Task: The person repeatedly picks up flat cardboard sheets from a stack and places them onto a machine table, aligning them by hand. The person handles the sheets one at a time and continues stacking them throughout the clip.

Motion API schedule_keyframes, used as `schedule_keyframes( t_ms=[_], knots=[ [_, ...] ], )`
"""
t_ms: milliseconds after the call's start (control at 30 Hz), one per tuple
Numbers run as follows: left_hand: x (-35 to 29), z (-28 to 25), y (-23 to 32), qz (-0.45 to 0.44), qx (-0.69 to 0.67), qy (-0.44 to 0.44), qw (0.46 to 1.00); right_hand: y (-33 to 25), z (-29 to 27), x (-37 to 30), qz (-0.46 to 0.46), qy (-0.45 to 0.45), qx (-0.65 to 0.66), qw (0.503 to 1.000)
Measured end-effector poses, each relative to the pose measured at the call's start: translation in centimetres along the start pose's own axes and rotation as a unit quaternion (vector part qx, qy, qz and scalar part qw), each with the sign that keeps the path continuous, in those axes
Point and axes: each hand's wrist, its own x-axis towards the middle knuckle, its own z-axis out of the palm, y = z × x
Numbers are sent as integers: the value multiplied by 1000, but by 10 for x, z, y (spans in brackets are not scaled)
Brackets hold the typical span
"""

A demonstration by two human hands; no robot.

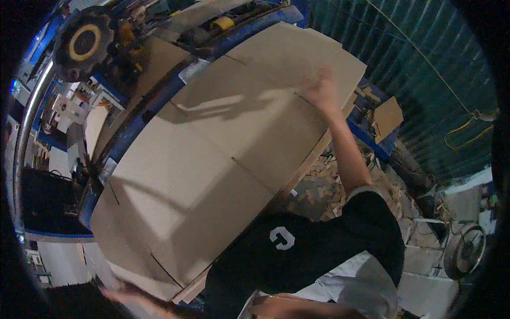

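A large flat sheet of brown cardboard (212,143) with short slots and crease lines stretches diagonally in front of me. It looks like the top of a stack, as more board edges show along its near side. My right hand (321,91) is over the far right part of the sheet, blurred, its fingers apart and nothing seen in them. Whether it touches the board I cannot tell. At the near left corner, my left hand (121,292) is stretched out beside the sheet's edge, also blurred, with no object visible in it.
A blue machine frame (143,114) runs along the sheet's far side, with a black handwheel (85,43) at upper left. Cardboard scraps (324,183) litter the floor at right. A green corrugated wall (425,69) and a wheel (465,251) stand farther right.
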Motion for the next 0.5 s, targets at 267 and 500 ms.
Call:
schedule_keyframes(
  t_ms=[267, 500],
  knots=[
    [-93, -75, -3, -323, 141, 127, 927, 124, 24, 0, 192, 6, 16, 981],
    [-53, -39, 97, -120, 264, 154, 944, 129, 22, 19, 140, 37, -168, 975]
  ],
)
